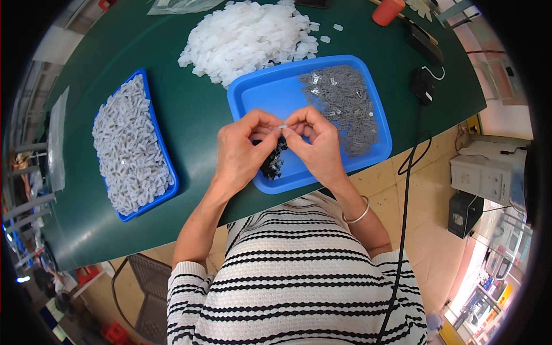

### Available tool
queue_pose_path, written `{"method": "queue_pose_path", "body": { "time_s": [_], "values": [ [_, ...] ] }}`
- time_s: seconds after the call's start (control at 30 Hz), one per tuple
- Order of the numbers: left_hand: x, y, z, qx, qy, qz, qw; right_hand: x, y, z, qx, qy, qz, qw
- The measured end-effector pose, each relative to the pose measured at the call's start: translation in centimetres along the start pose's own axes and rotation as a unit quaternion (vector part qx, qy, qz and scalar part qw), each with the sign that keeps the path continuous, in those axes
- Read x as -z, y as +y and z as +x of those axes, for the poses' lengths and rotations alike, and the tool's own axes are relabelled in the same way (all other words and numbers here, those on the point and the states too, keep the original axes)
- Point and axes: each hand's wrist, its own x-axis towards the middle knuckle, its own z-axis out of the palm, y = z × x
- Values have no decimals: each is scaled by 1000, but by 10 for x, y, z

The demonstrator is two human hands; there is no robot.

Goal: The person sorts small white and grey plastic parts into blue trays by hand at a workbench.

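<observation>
Hands hide most of sm. whitish pc.

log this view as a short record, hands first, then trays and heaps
Hands: left hand and right hand pinch a small pale piece
Middle: wide blue tray; grey pieces on its right, black pieces near its lower left
Left: narrower blue tray, heaped with pale grey pieces
Beyond: white plastic pieces piled on the green tabletop
</observation>
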Motion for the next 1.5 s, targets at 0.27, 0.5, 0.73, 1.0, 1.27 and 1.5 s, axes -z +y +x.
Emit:
{"method": "queue_pose_path", "body": {
  "time_s": [0.27,0.5,0.73,1.0,1.27,1.5],
  "values": [
    [1,-9,-7,0,19,-25,1000,-3,-7,-6,49,3,-95,994],
    [-4,-4,-9,-118,30,164,979,6,-4,-1,-4,-46,-109,993],
    [9,-14,3,29,-22,-90,995,67,-23,55,163,-55,-376,911],
    [14,-15,5,62,-17,-86,994,56,-2,66,233,-133,-544,795],
    [12,-13,9,80,-32,-130,988,49,-7,70,217,-155,-609,747],
    [16,-19,5,71,-10,-75,995,48,-43,56,-27,-162,-348,923]
  ]
}}
